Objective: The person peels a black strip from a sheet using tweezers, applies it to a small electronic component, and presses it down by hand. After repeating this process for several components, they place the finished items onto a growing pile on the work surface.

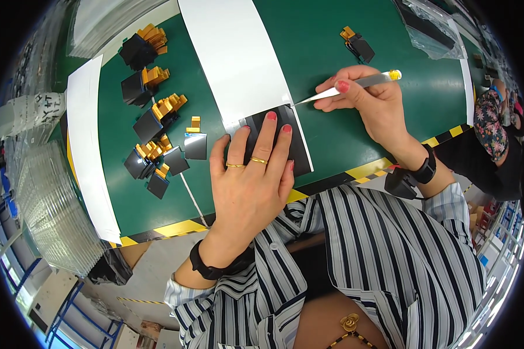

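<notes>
My left hand (251, 174) lies flat with spread fingers on a black sheet (300, 148), which rests on the near end of a long white sheet (239, 49). Between the thumb and fingers of my right hand (375, 107) is a pair of silver tweezers (355, 87) with a yellow mark at the back end. Their tip reaches the upper right corner of the black sheet; whether it grips anything there is too small to tell. Left of my left hand lies a small dark display panel (195, 146) with a gold flex tab.
Several stacks of dark panels with gold flex cables (155, 119) line the left of the green table (326, 35). Another small group (358, 45) lies far right. A white strip (87, 151) and clear plastic trays (52, 203) are at the left edge. Another person (492, 128) is at the right.
</notes>
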Tool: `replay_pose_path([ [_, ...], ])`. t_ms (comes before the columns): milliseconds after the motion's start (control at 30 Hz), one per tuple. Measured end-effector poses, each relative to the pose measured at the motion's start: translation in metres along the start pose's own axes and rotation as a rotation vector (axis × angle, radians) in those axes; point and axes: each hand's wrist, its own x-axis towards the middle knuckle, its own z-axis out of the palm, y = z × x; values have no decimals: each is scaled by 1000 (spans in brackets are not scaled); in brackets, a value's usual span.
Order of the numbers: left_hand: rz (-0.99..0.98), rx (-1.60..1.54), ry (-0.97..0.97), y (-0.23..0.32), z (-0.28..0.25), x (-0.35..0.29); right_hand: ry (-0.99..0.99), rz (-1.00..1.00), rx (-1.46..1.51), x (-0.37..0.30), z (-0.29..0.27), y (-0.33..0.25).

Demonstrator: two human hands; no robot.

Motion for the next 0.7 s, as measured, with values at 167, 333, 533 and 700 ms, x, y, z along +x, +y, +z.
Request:
replay_pose_path([
  [167, 2, 5, 11, 0, 2, -1, -50, 66, 240, 4, -9, -2],
  [333, 2, -5, 7, 1, 1, 1, -7, 13, -33, 0, 1, -1],
  [533, 41, -1, -27, 2, 1, 5, 13, 47, -1, 1, 2, -2],
  [700, 82, -22, -7, 1, 4, 6, 8, 36, -89, 2, 3, -1],
])
